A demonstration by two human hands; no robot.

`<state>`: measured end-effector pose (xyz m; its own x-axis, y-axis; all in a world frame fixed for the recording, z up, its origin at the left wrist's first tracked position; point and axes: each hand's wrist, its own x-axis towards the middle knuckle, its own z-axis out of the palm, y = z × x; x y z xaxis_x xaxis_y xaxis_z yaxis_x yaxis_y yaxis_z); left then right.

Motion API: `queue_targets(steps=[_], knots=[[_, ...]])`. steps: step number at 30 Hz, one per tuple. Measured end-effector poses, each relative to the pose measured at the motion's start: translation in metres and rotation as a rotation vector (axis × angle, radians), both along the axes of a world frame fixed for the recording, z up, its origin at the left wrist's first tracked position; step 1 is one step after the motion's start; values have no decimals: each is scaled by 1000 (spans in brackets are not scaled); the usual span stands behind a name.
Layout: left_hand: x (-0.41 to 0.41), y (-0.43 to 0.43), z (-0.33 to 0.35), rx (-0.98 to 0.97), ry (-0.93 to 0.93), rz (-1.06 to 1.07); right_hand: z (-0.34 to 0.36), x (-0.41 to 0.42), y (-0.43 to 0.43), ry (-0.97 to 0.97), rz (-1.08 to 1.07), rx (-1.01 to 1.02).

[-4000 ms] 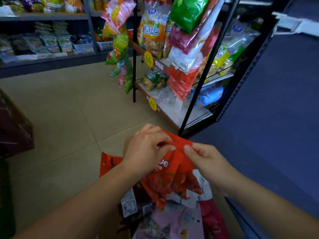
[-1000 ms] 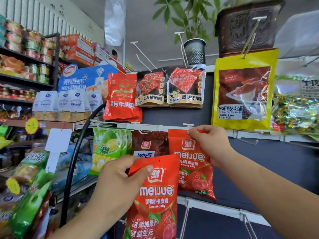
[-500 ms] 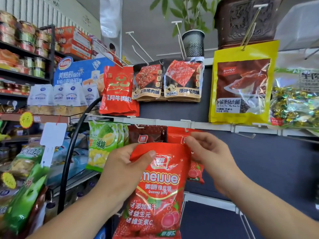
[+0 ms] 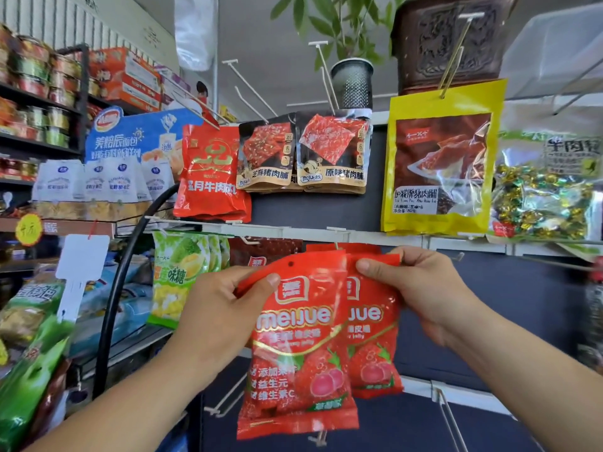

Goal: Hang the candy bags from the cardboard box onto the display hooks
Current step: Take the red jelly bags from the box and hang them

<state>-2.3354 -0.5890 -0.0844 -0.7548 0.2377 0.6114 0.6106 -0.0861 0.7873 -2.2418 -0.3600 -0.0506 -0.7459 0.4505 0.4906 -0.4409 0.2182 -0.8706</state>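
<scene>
We are holding the front red candy bag [image 4: 303,337] in the air before the display, a little tilted, with its round hanging hole free at the top and on no hook. Our left grip [image 4: 225,308] is closed on its upper left corner: the thumb is pressing on the front face and the other fingers are lying behind it. This bag is covering the left half of a second red candy bag [image 4: 375,324] of the same kind, which is just behind it. Our right grip [image 4: 421,288] is pinching the top right corner of this second bag, thumb in front and curled fingers behind. Its top edge is reaching up to the white rail [image 4: 365,237], where a thin hook [image 4: 336,245] is coming out; we cannot tell if the bag is sitting on it, because its hole is hidden. Just left of them a dark red bag [image 4: 264,251] is hanging from the same rail, and further left a green durian candy bag [image 4: 179,272]. Above the rail a big yellow bag [image 4: 440,158], two black jerky bags [image 4: 332,151] and a red beef bag [image 4: 208,171] are hanging
</scene>
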Motion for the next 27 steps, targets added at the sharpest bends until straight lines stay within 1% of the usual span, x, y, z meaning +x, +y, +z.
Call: queue_targets(steps=[2,4,6,8,11,14,18,20,23,27], knots=[[-6,-7,1,-10,19,33,8,-2,1,25,-36,-10],[-5,-9,4,-70,54,-7,13,-9,-1,27,-53,-5],[-3,-7,5,-142,76,-45,15,-20,-4,20,-128,45],[-1,-3,7,-184,121,-22,16,-31,-6,22,-180,62],[-4,0,11,-185,164,28,18,-44,-9,36,-215,26],[-6,2,14,-165,149,25,18,-52,-10,73,-299,50],[-6,6,15,-105,128,-11,13,-61,-5,86,-442,183],[-7,8,15,-90,107,-22,10,-64,3,45,-512,267],[-9,10,15,-70,36,-59,9,-64,15,-26,-563,316],[-16,14,17,-58,12,-32,10,-71,26,-115,-643,412]])
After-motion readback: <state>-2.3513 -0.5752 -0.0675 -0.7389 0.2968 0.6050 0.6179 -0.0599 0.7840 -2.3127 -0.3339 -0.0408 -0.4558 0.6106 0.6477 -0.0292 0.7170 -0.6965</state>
